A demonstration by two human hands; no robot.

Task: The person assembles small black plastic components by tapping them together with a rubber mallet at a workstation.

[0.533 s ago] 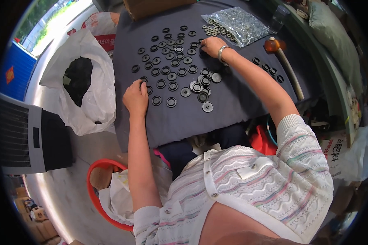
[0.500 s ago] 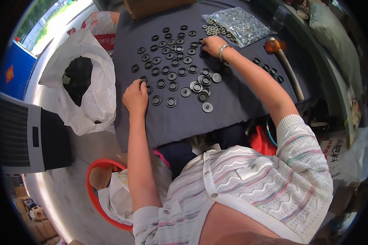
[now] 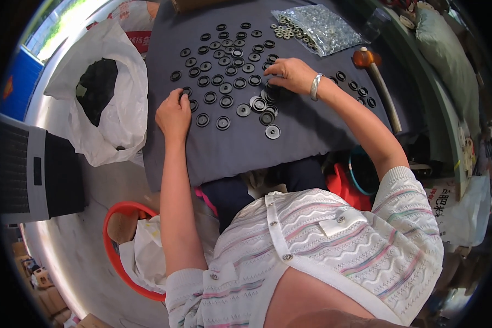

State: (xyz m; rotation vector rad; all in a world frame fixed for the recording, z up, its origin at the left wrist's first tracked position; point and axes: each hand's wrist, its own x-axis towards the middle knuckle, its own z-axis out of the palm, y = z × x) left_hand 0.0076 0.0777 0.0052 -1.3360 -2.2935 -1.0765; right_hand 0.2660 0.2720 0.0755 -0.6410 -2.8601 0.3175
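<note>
Many round black discs with raised rims lie spread over a dark grey cloth-covered table. My left hand rests at the left side of the spread, its fingers curled together on the rim of one black disc. Over the right side of the spread is my right hand, a silver bangle on its wrist. Its fingers and thumb are apart, reaching toward discs beside a small overlapping pile. The hand and its shadow partly hide the discs beneath. A lighter grey disc lies nearest me.
A clear bag of small metal parts lies at the far right, with loose small rings beside it. A mallet and several black rings are on the right. Left of the table stands an open white bag with dark contents.
My right hand has drawn back toward me from the far right discs to beside the overlapping pile. My left hand stays at the same disc. The whole view has shifted slightly.
</note>
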